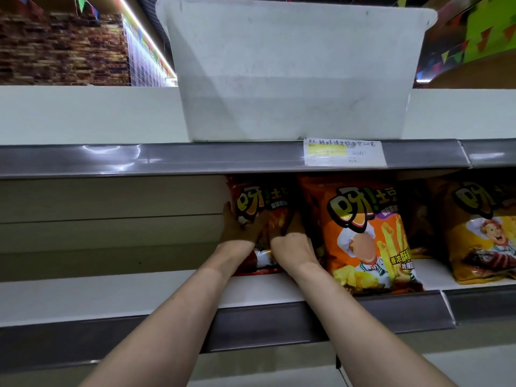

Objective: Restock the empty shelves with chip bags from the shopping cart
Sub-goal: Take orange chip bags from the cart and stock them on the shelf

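A red chip bag (258, 203) stands upright on the white shelf (111, 291), left of an orange chip bag (363, 236). My left hand (240, 227) grips the red bag's left side, thumb across its front. My right hand (290, 241) holds the bag's right side, fingers tucked between it and the orange bag. A yellow chip bag (483, 233) stands further right. The shopping cart is out of view.
A large white plastic bin (293, 74) sits on the shelf above, over a handwritten price label (343, 152). Grey price rails (321, 322) edge both shelves. Bare shelf surface stretches left of the red bag. A brick wall is at the upper left.
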